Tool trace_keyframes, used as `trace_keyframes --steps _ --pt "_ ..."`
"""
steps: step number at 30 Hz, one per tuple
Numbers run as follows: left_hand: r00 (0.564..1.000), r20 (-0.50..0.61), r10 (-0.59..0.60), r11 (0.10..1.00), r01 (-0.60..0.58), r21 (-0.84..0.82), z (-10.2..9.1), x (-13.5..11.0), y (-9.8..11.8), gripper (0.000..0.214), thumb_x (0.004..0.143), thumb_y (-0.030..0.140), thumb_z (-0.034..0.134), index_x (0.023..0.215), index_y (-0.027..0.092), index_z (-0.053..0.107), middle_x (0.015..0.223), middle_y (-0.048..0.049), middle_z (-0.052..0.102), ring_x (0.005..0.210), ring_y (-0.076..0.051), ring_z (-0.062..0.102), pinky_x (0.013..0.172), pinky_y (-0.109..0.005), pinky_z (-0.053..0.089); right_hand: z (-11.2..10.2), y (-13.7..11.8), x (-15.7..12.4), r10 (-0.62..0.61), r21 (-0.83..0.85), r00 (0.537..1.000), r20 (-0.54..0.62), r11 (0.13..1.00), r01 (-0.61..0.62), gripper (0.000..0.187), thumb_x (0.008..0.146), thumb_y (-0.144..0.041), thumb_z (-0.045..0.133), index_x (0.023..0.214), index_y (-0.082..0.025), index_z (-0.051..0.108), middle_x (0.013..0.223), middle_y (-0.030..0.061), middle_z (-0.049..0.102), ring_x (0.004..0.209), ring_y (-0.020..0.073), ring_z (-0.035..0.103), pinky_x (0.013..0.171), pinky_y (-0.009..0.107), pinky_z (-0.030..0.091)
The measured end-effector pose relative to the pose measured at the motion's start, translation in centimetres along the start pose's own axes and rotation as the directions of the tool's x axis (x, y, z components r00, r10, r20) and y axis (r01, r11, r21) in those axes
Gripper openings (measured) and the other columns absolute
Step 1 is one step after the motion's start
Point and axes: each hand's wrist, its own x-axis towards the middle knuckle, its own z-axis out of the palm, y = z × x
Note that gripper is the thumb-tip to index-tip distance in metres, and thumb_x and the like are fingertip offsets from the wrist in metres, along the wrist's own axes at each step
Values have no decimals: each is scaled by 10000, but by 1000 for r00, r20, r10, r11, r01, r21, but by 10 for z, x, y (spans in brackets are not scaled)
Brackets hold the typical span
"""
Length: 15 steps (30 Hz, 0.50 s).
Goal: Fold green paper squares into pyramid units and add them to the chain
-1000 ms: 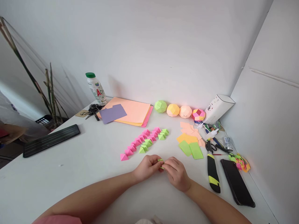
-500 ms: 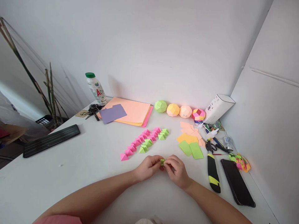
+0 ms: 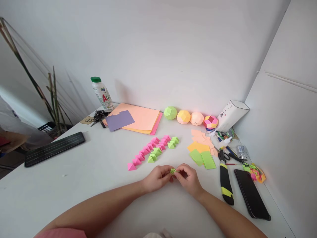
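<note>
My left hand (image 3: 158, 178) pinches a small green folded paper piece (image 3: 172, 171) low over the white table. Across from it, my right hand (image 3: 189, 179) grips the other side of the same piece between thumb and fingers. The fingertips hide much of the paper. Beyond my hands stand rows of folded pink paper pieces (image 3: 145, 151) and green paper pieces (image 3: 156, 152), each with a pointed top. To the right lie flat green paper rectangles (image 3: 208, 160) on orange and peach slips (image 3: 198, 146).
Several faceted paper balls (image 3: 183, 117) line the wall. A utility knife (image 3: 226, 185), scissors (image 3: 223, 156), a glue bottle (image 3: 225, 142) and a phone (image 3: 252, 195) are at right. Paper sheets (image 3: 143, 117), a bottle (image 3: 102, 94) and a dark flat bar (image 3: 54, 149) are at left.
My right hand's fingers have shifted slightly on the green paper piece, and a little more of it shows between my hands. The things on the table have stayed in place.
</note>
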Motion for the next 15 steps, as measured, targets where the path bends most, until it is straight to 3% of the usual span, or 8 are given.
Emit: trace_keyframes --steps 8,15 --pt "999 -8 -38 999 38 -19 1 0 0 212 860 248 451 894 157 639 811 -46 659 736 -160 609 678 -258 475 -2 2 1 238 167 969 71 955 -247 191 774 -333 653 715 -169 576 636 18 622 610 165 613 575 279 509" --pt "999 -4 -37 999 37 -30 1 0 -5 210 849 271 470 905 163 641 850 -52 671 720 -157 605 634 -250 463 -3 0 2 177 188 979 105 963 -194 162 796 -332 629 776 -173 603 648 5 607 596 149 592 570 274 490"
